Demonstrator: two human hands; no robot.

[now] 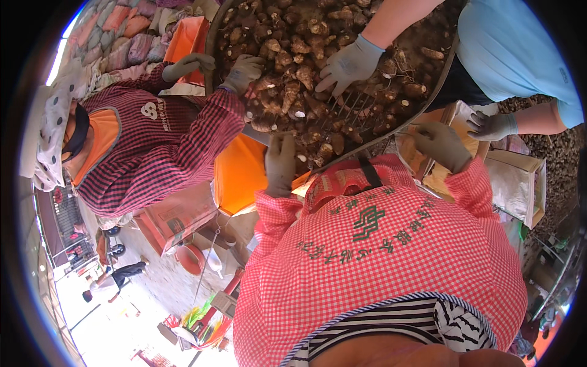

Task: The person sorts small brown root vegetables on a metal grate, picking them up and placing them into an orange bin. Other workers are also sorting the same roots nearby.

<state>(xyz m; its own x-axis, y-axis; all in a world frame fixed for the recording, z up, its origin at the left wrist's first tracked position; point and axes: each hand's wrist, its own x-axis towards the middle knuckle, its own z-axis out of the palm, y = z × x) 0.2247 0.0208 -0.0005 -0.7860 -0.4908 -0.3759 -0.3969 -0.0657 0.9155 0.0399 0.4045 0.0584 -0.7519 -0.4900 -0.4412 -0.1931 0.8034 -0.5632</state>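
My left hand (pixel 280 163), in a grey work glove, is at the near rim of a large round tray (pixel 442 87) heaped with brown, rooty taro corms (pixel 293 94). Its fingers point away from me beside the corms; whether they grip one is not clear. My right hand (pixel 442 146), gloved as well, hangs outside the rim on the right, above an open cardboard box (pixel 433 178). Its fingers are bent, and I cannot tell if anything is in them. Pale cut ends show on some corms, and part of a metal grate (pixel 351 108) is visible among them.
Across the tray, a co-worker's gloved hand (pixel 351 64) reaches over the corms; that person's other hand (pixel 493 126) is near the boxes. Another co-worker's glove (pixel 243 73) touches corms at left. An orange bag (pixel 239 174), a carton (pixel 179 215) and filled sacks (pixel 142 48) stand around.
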